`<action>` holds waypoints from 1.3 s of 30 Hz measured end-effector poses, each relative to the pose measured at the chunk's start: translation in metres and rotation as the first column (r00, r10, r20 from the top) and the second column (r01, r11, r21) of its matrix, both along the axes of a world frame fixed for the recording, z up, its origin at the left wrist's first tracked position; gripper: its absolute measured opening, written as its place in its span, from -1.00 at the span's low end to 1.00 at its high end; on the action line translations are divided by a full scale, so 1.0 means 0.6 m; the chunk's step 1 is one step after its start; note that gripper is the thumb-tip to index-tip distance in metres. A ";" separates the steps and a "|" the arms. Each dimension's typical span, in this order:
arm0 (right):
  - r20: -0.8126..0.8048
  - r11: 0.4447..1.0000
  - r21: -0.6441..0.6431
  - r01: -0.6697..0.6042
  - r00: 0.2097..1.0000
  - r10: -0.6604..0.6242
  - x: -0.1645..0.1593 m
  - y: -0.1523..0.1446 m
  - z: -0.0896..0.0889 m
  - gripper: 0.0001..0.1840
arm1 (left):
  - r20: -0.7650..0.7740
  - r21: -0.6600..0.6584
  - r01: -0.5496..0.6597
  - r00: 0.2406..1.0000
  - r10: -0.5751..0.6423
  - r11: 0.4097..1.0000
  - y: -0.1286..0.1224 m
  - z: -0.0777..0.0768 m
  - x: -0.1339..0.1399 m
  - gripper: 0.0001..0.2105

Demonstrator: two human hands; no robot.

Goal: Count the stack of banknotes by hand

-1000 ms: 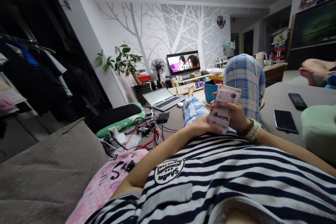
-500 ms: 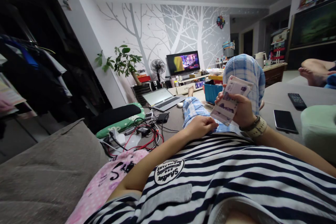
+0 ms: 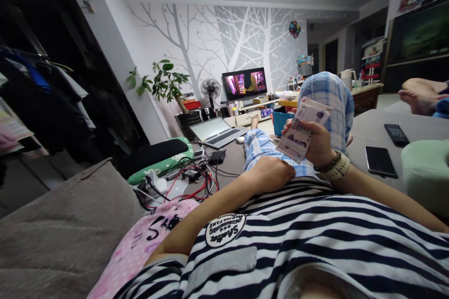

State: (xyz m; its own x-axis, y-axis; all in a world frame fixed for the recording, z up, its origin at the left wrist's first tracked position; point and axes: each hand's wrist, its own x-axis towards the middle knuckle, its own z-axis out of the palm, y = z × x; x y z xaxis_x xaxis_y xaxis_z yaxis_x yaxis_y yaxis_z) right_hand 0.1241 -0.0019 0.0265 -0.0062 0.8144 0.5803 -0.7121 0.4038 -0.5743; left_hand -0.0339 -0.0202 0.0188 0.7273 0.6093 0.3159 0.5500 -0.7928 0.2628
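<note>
Down and away from the stack of banknotes (image 3: 299,136) had come the left hand (image 3: 275,174), which a second earlier gripped its lower end; the right hand (image 3: 321,144) had lifted the stack slightly. Nearest lay the navy-and-white striped shirt (image 3: 305,238), its hem just below the left hand, with a pink spotted blanket (image 3: 150,243) beside it. That hand was curled at the person's waist, fingertips mostly hidden, so whether it held anything I cannot tell. The right hand held the stack alone, thumb across the front and fingers around the back edge, above the lap and before the raised knee in blue plaid trousers (image 3: 324,88). The notes stood tilted, a pale band across their lower part. On that wrist sat a pale watch (image 3: 338,168).

Farther right, a phone (image 3: 381,161) lay on the grey couch (image 3: 365,131), near a remote control (image 3: 396,134) and a pale green cushion (image 3: 426,163). To the left, tangled cables (image 3: 201,187) lay short of an open laptop (image 3: 224,133). Beyond the legs stood a blue bin (image 3: 280,122); at the back, a lit television (image 3: 245,83), a fan (image 3: 211,88) and a potted plant (image 3: 168,79) stood before a tree-patterned wall (image 3: 199,42).
</note>
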 end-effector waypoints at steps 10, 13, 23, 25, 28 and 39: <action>-0.006 0.999 -0.019 -0.044 0.999 0.044 -0.008 -0.002 0.003 -0.63 | -0.424 0.381 0.000 0.889 0.174 0.925 -0.010 0.023 0.006 -0.68; 0.043 0.999 -0.018 -0.048 0.998 0.049 -0.003 -0.002 0.008 -0.57 | -0.423 0.366 0.006 0.892 0.161 0.931 -0.003 0.019 -0.002 -0.69; 0.041 1.000 0.031 0.004 0.999 -0.005 0.003 -0.015 0.012 -0.55 | -0.244 0.439 0.035 0.966 0.081 0.898 0.009 0.009 -0.016 -0.68; 0.020 1.000 0.005 0.017 1.000 -0.017 0.007 -0.017 0.010 -0.54 | -0.207 0.358 -0.003 0.975 0.082 0.934 0.008 0.015 -0.028 -0.69; 0.009 0.999 -0.036 0.012 1.000 -0.012 0.015 -0.022 0.005 -0.53 | -0.150 0.225 -0.188 0.963 0.225 0.956 0.015 0.027 -0.058 -0.72; 0.271 0.986 -0.071 -0.149 0.949 0.162 0.020 -0.028 -0.017 -0.51 | 0.619 -0.410 0.064 0.752 0.226 0.910 -0.003 0.057 -0.050 -0.53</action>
State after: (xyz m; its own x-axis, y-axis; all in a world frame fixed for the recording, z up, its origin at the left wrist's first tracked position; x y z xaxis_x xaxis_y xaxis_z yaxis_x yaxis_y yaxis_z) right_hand 0.1363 -0.0186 0.0160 -0.2885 0.8178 0.4979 -0.5758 0.2673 -0.7726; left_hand -0.0637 -0.0221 0.0529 0.3792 0.8287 0.4116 0.1907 -0.5053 0.8416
